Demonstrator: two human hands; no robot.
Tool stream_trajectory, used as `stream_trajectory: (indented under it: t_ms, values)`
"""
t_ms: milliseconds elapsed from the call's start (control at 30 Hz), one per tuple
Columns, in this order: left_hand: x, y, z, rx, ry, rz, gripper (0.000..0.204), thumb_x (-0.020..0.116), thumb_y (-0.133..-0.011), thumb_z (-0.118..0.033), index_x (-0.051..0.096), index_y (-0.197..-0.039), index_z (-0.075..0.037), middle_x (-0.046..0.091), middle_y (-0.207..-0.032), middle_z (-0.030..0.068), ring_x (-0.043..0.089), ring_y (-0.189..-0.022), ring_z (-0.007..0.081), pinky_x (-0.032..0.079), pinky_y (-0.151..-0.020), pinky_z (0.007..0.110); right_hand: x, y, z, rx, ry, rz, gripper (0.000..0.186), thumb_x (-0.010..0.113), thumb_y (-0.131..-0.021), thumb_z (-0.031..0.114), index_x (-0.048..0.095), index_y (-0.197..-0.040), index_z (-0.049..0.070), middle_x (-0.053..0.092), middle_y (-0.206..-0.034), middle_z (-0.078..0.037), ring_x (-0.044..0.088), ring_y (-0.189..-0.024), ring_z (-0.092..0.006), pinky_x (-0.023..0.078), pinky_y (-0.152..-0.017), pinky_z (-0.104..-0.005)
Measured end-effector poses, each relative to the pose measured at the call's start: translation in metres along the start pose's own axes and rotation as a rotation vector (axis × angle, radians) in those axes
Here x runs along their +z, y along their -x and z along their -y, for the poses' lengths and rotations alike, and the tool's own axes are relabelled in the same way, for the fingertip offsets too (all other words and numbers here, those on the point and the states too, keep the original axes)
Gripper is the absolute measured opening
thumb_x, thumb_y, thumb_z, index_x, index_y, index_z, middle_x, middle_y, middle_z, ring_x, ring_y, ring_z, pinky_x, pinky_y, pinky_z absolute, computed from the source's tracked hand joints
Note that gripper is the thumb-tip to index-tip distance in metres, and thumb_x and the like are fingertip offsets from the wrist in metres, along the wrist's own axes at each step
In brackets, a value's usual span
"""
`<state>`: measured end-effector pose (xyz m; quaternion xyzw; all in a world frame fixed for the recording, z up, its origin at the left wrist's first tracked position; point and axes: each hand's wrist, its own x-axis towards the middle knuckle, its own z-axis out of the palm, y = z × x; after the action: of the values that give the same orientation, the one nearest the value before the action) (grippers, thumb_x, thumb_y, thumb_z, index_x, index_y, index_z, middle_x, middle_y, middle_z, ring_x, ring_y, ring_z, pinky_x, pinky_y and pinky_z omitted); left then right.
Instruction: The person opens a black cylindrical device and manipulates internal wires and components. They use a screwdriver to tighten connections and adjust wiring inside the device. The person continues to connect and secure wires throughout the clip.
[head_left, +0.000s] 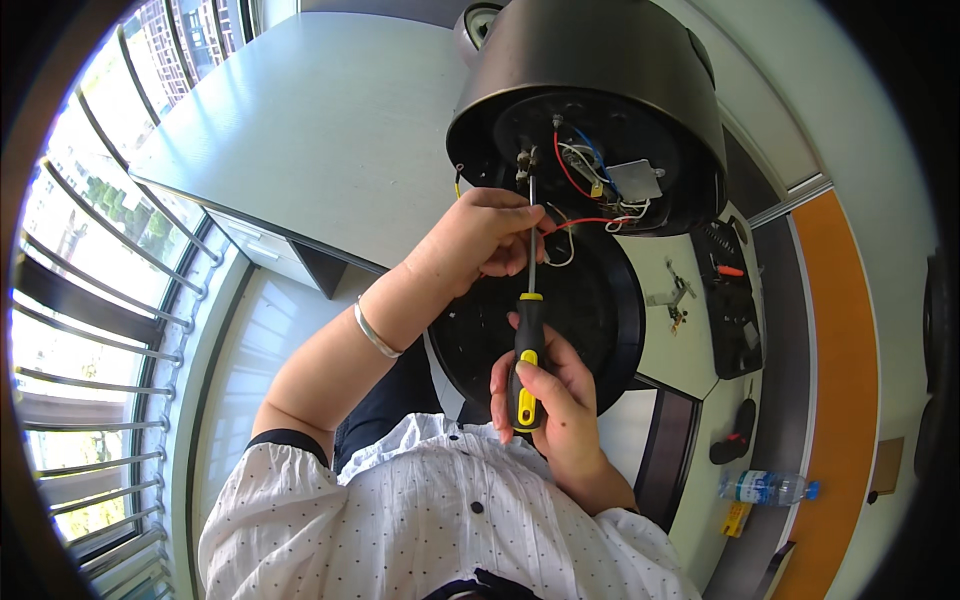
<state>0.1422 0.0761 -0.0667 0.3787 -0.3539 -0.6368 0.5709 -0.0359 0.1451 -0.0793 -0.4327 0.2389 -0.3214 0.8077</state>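
My right hand is wrapped around the black and yellow handle of a screwdriver. Its long metal shaft points away from me, the tip at a small metal fitting inside the open underside of a dark, rounded electric cooker. With closed fingers, my left hand pinches the shaft just below that tip. Red, blue and white wires run inside the cooker beside a flat metal plate. Under my hands lies a round black base, partly hidden by them.
A pale table spreads to the left, beside a barred window. On the right stand a black tool case, loose metal parts, a water bottle and a small yellow object.
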Motion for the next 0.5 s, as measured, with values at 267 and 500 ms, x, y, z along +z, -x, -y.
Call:
stream_trajectory:
  t_ms: [267,500]
  values:
    - [-0.0002,-0.0002,0.0021,-0.002,0.014,-0.005,0.026,0.046,-0.092,-0.013,0.057,-0.091,0.01,0.056,-0.066,0.0128,0.036,-0.039,0.0067,0.023,-0.034,0.019,0.0009,0.0005,-0.0011,-0.015,0.058,-0.015,0.047,0.044,-0.09,0.009,0.026,-0.131,-0.003,0.055,-0.081,-0.015,0.057,-0.054,-0.0191,0.047,-0.045,-0.0285]
    - [0.0001,-0.0004,0.0008,0.004,0.013,0.0,0.026,0.046,-0.092,-0.014,0.058,-0.091,0.009,0.057,-0.066,0.013,0.037,-0.038,0.0068,0.023,-0.034,0.019,0.0014,0.0,0.0001,-0.015,0.036,-0.003,0.047,0.045,-0.091,0.01,0.025,-0.132,-0.002,0.055,-0.081,-0.014,0.058,-0.056,-0.0184,0.047,-0.047,-0.0278]
